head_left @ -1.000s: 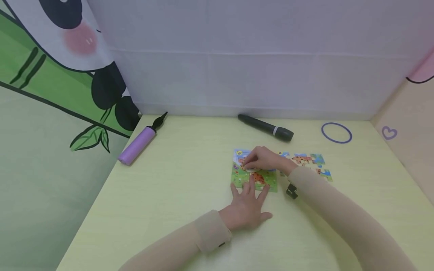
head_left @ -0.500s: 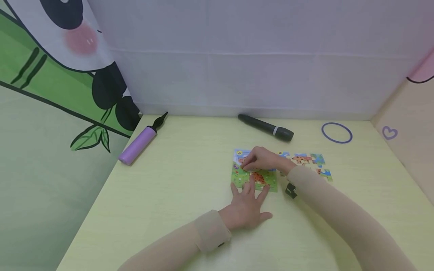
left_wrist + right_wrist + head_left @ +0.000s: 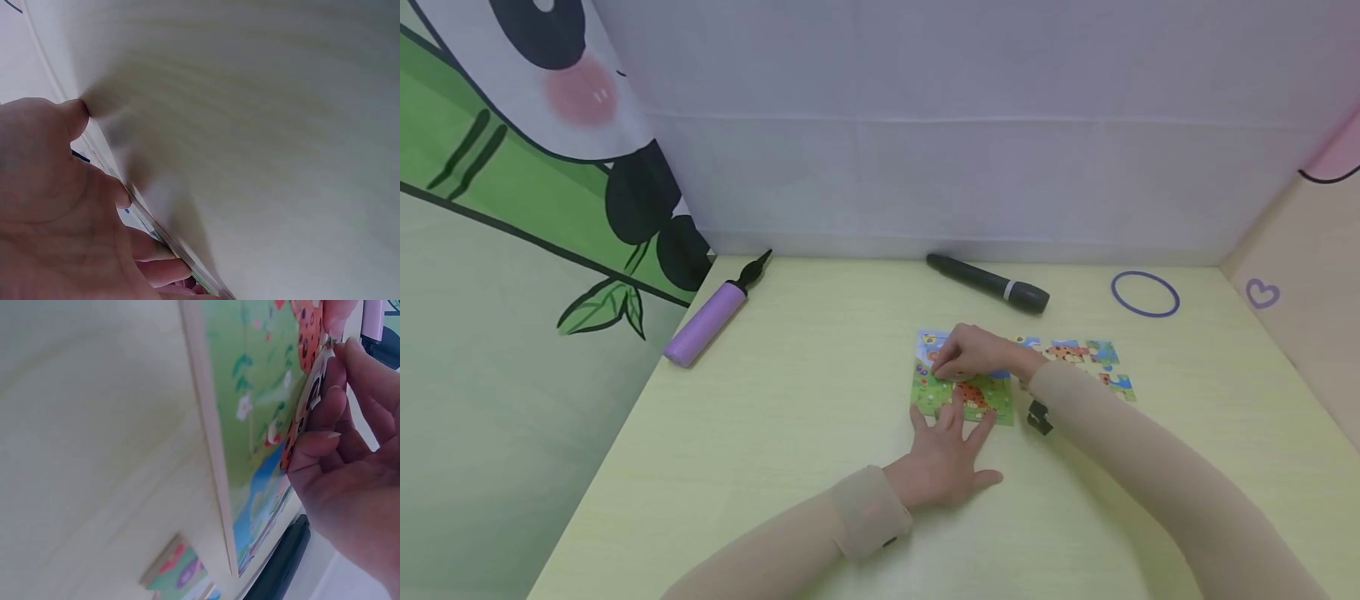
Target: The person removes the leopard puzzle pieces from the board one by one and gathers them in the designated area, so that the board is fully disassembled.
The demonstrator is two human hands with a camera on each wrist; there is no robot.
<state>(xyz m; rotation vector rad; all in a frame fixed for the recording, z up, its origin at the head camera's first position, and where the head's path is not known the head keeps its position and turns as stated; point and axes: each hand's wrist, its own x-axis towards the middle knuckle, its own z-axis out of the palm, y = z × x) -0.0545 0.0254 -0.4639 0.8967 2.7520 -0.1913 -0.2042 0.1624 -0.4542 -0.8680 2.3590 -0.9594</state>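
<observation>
A small jigsaw board [image 3: 925,392] with a green meadow and a spotted animal lies right of the table's middle. Over its upper half, my right hand [image 3: 972,350] has its fingers bent around a puzzle piece [image 3: 304,409], pinching it close against the picture; the hand hides much of the piece in the head view. My left hand [image 3: 943,465] is spread flat below, its fingertips on the board's near edge and the thumb on the table. From the left wrist, the palm of that hand [image 3: 56,206] and its extended fingers show.
Several loose puzzle pieces [image 3: 1103,353] lie to the right of the board. Behind it are a black microphone-shaped object [image 3: 981,279] and a purple ring [image 3: 1112,293]. A purple hand pump [image 3: 703,325] lies at the left edge of the pale table [image 3: 760,442].
My right hand has shifted very slightly left over the board, and its wrist has turned a little. Less of the pale patch under its fingers shows now. The left hand has stayed put.
</observation>
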